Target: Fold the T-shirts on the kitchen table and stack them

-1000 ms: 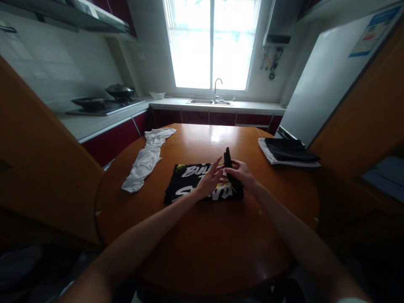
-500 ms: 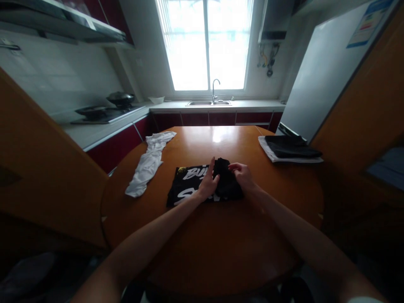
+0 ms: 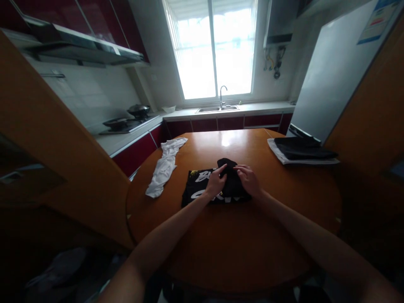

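Bright window [image 3: 198, 59] above kitchen counter [image 3: 184, 112].

The black cloth [image 3: 232, 182], upright and narrow earlier, now hides more lettering [image 3: 203, 176].

I'm seeing white letters "BU" [image 3: 203, 176] on the black garment [image 3: 232, 186] on the table [image 3: 240, 240]; a lower line [image 3: 198, 194] is hiding partly; right of the table, a fridge [image 3: 337, 71] label [image 3: 379, 21] is looking illegible

black garment [image 3: 192, 188]: print [image 3: 204, 176] partly hidden behind left hand [image 3: 216, 184] | window [image 3: 198, 59]: top cut off | fridge label [image 3: 377, 21]: text unreadable
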Motion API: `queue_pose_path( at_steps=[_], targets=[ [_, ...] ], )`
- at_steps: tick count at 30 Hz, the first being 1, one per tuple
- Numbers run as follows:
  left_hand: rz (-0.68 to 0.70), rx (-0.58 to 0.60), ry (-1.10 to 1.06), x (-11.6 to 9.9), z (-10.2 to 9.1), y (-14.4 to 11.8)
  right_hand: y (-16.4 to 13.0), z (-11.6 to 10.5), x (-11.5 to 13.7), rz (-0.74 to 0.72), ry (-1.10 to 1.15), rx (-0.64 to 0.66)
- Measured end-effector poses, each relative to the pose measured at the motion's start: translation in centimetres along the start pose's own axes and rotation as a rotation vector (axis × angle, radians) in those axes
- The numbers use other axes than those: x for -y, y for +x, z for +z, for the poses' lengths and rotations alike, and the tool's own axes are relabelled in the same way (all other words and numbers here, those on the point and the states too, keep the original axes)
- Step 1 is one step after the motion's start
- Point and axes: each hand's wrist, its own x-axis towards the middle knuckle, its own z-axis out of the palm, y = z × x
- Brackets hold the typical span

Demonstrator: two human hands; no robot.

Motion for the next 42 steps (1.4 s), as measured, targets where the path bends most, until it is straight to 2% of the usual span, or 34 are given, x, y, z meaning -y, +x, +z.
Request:
queue_pose_path(
  at_steps=[2,4,7,9,12,17,28,30,32,34,35,36,38,40,42],
  targets=[
    [-0.043,-0.048,-0.002,-0.7,-2.1,0.7,-0.3,-0.4,0.6,-0.073,0.026,-0.023],
    [-0.077,-0.055,-0.002,-1.3,-5.0,1.2,-0.8,-0.5,1.3,-0.157,0.038,0.008],
    [-0.063,0.002,-0.016,-1.4,-9.6,1.3,-1.9,-0.1,2.5,-0.315,-0.031,0.178],
    [-0.05,0.051,-0.039,-0.5,-12.0,0.8,-2.7,0.4,3.1,-0.429,-0.119,0.329],
    [-0.12,0.09,-0.044,2.0,-13.8,-0.5,-3.5,1.1,3.7,-0.516,-0.217,0.472],
    [-0.268,0.124,0.02,5.8,-13.9,-2.4,-3.9,1.7,3.4,-0.503,-0.227,0.558],
    [-0.161,0.171,0.107,7.2,-14.8,-2.5,-4.0,1.6,3.3,-0.532,-0.257,0.645],
    [-0.187,0.126,0.253,7.4,-15.0,-2.5,-4.1,1.6,3.4,-0.532,-0.261,0.637],
    [-0.193,0.001,0.462,7.1,-14.7,-2.6,-4.1,1.7,3.7,-0.55,-0.26,0.63],
    [-0.095,-0.111,0.606,6.3,-13.6,-2.6,-4.2,1.8,4.0,-0.581,-0.252,0.647],
    [-0.012,-0.112,0.634,5.8,-12.8,-2.6,-4.3,1.8,4.1,-0.595,-0.248,0.666],
    [0.069,-0.061,0.647,5.4,-11.9,-2.6,-4.4,1.9,4.2,-0.606,-0.248,0.688],
    [0.147,0.142,0.682,5.0,-10.1,-2.7,-4.6,2.0,4.4,-0.612,-0.255,0.735],
    [0.096,0.353,0.749,5.2,-8.9,-2.9,-4.7,2.0,4.5,-0.604,-0.264,0.774],
    [0.031,0.467,0.798,5.8,-8.4,-3.0,-4.7,2.0,4.6,-0.594,-0.268,0.803]
  ],
)
